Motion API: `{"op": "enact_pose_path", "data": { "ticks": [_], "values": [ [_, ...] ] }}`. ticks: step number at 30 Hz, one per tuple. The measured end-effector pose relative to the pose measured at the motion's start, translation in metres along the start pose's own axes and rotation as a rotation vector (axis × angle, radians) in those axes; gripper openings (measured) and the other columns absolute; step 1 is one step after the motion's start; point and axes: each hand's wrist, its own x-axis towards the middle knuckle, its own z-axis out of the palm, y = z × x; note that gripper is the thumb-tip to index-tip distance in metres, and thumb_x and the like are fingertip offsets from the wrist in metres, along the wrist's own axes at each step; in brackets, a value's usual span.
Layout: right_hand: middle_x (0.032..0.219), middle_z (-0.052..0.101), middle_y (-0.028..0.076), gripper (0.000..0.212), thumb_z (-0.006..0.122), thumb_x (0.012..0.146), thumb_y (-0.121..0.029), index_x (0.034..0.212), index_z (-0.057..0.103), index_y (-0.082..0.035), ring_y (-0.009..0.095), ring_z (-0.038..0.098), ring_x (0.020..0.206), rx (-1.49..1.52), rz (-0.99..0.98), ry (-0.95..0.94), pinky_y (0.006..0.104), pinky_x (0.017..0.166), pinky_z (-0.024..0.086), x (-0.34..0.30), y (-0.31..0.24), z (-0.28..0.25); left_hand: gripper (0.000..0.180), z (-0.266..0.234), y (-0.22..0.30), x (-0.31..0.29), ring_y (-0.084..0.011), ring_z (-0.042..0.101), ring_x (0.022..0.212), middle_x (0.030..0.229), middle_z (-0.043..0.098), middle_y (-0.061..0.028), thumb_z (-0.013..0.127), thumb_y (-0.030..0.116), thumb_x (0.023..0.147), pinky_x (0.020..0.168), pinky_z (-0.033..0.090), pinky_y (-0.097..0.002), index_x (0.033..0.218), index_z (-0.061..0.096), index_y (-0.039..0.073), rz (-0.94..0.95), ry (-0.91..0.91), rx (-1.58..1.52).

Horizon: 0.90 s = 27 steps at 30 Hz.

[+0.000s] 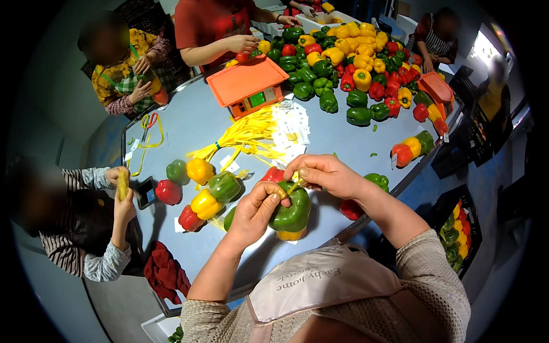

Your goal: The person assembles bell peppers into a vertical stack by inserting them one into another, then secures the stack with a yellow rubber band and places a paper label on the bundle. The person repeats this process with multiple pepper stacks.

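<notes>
Worktable [197,128], grey-blue and broad, with co-workers along its far and left sides, among them a person in a red T-shirt [209,26] at the far edge. Heap of loose bell peppers [361,60], green, yellow and red, covering the far right part of the tabletop. Digital scale [247,83], with an orange platform and a lit green display, standing left of the heap. Bundle of yellow strips [243,132], gathered at one point and fanning toward white tags [293,127], lying just in front of the scale. Row of three bell peppers [206,203], green, yellow and red, lying left of the wearer's hands; a similar row [413,148] lies near the right edge. Left hand [256,207] and right hand [326,172], close together near the table's front edge, each closed in a pinch between thumb and fingers. Green bell pepper [291,212], directly below the hands, with part of a yellow bell pepper [291,235] showing under its near end. Yellow strip [294,187], narrow and short in its visible part, above the green pepper, gripped by the fingertips of both hands.
</notes>
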Motion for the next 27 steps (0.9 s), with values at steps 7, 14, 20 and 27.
{"op": "enact_pose_path", "data": {
  "ticks": [7, 14, 20, 27],
  "values": [
    [0.095, 0.065, 0.007, 0.019, 0.054, 0.101, -0.020, 0.098, 0.059, -0.002, 0.007, 0.055, 0.072, 0.146, 0.016, -0.141, 0.0241, 0.066, 0.048, 0.012, -0.014, -0.013, 0.014, -0.003, -0.007, -0.004, -0.0101, 0.056, 0.086, 0.093, 0.061, -0.0040, 0.051, 0.011, 0.102, 0.080, 0.046, -0.0252, 0.099, 0.059, 0.000, 0.067, 0.017, 0.051],
    [0.084, 0.059, -0.002, 0.037, 0.070, 0.091, -0.022, 0.118, 0.061, 0.000, 0.005, 0.052, 0.076, -0.505, 0.151, -0.131, 0.0227, 0.066, 0.045, 0.021, -0.011, -0.015, 0.011, -0.002, -0.013, -0.012, -0.0125, 0.056, 0.085, 0.097, 0.057, -0.0070, 0.054, 0.008, 0.100, 0.080, 0.046, -0.0265, 0.096, 0.059, 0.000, 0.202, 0.051, 0.171],
    [0.092, 0.066, 0.002, 0.017, 0.064, 0.093, -0.015, 0.101, 0.069, -0.001, 0.011, 0.059, 0.085, -0.359, -0.205, -0.042, 0.0284, 0.084, 0.048, 0.025, 0.033, 0.001, 0.010, -0.001, -0.015, -0.011, -0.0137, 0.055, 0.089, 0.096, 0.058, -0.0065, 0.054, 0.008, 0.100, 0.081, 0.046, -0.0264, 0.096, 0.059, 0.000, 0.216, 0.067, 0.201],
    [0.095, 0.067, 0.005, 0.015, 0.055, 0.098, -0.010, 0.106, 0.064, -0.001, 0.009, 0.056, 0.074, 0.123, -0.062, -0.073, 0.0224, 0.068, 0.046, 0.025, 0.030, 0.010, 0.009, 0.000, -0.013, -0.011, -0.0185, 0.053, 0.096, 0.091, 0.067, -0.0046, 0.057, 0.011, 0.098, 0.094, 0.042, -0.0369, 0.094, 0.061, 0.004, 0.356, 0.052, 0.215]
  ]
}}
